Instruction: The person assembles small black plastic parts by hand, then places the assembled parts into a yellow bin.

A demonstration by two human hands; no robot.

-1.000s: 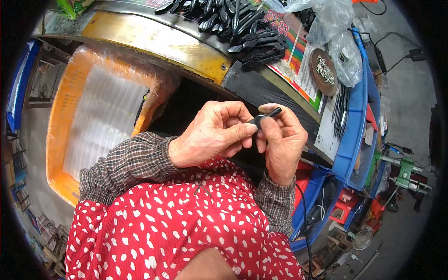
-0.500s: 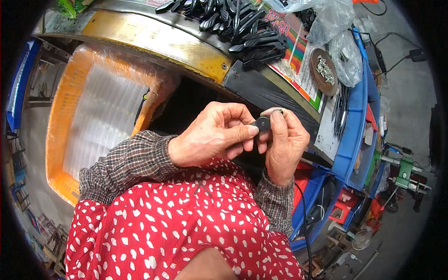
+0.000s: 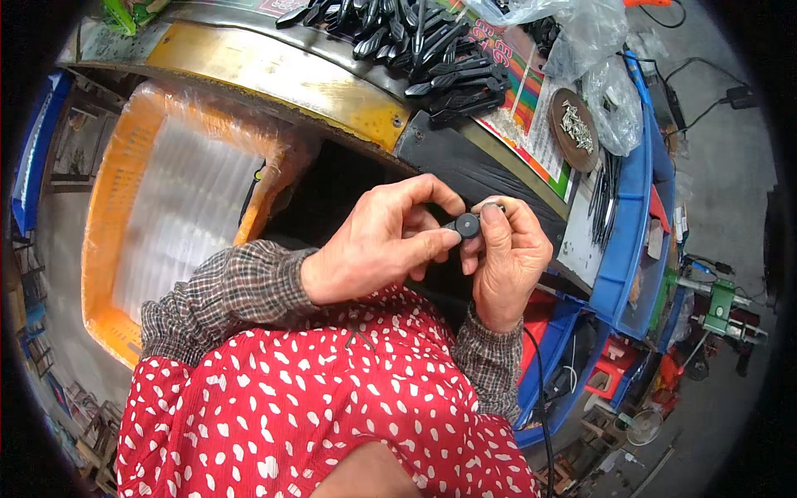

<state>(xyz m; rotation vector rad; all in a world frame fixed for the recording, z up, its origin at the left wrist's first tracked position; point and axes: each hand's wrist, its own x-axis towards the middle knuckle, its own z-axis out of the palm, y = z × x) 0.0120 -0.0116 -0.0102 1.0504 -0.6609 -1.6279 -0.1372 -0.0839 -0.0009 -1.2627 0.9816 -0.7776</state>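
A small black part with a round, disc-like end is held between my two hands in front of my chest. On its left side, the thumb and fingers of my left hand are closed on it. My right hand pinches it from the right, and a dark tip shows past the index finger. Fingers cover the rest of the part, so its full shape is hidden. Beyond my hands, a heap of black plastic pieces lies on the bench, beside a round brown dish of small silvery screws.
An orange crate with a plastic liner stands at the left, below the bench's metal edge. To the right are blue bins, thin black rods and clear plastic bags. A black cable hangs by my right sleeve.
The disc end of the black part has turned slightly and faces me more. My left index finger has lifted and shifted a little; both hands keep hold.
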